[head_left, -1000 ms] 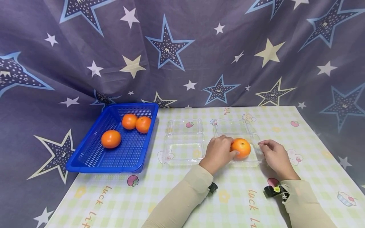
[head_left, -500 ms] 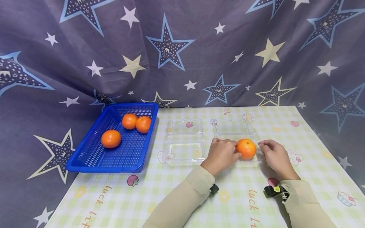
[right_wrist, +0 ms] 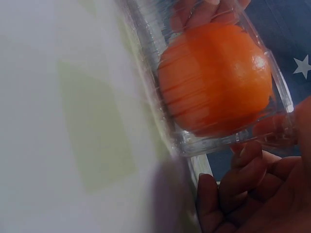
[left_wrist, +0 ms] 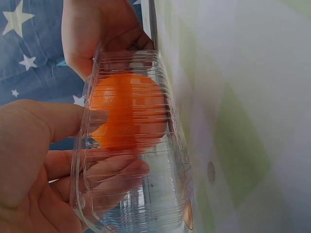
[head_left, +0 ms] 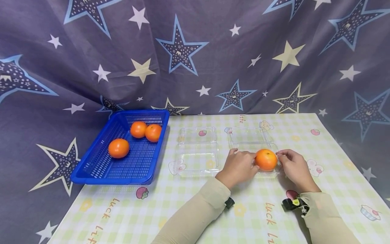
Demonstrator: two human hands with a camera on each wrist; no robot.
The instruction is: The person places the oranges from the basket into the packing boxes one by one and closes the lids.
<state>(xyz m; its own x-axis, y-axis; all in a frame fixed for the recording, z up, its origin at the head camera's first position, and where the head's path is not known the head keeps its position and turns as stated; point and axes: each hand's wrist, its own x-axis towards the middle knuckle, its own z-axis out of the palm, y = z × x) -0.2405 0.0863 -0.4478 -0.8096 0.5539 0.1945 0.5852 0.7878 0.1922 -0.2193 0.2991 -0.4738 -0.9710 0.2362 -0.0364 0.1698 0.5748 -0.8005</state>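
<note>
An orange [head_left: 266, 160] sits inside the right clear plastic clamshell container [head_left: 250, 135], against the right end of its near half. My left hand [head_left: 239, 168] reaches into that container, thumb and fingers touching the orange's left side. In the left wrist view the fingers [left_wrist: 116, 177] lie fairly straight within the container, seen through its ribbed wall. My right hand [head_left: 295, 170] pinches the container's right rim; the right wrist view shows its remaining fingers [right_wrist: 248, 177] loosely bent below the corner.
A second open clear container [head_left: 196, 159] lies to the left. Farther left stands a blue perforated basket [head_left: 114, 182] with three oranges [head_left: 118, 148] in it. A star-patterned curtain [head_left: 195, 84] hangs behind the checked tablecloth [head_left: 237, 227].
The orange has shifted right within the container, toward my right hand. My left hand has followed it rightward, its grip loosening to a touch. The right hand has stayed put.
</note>
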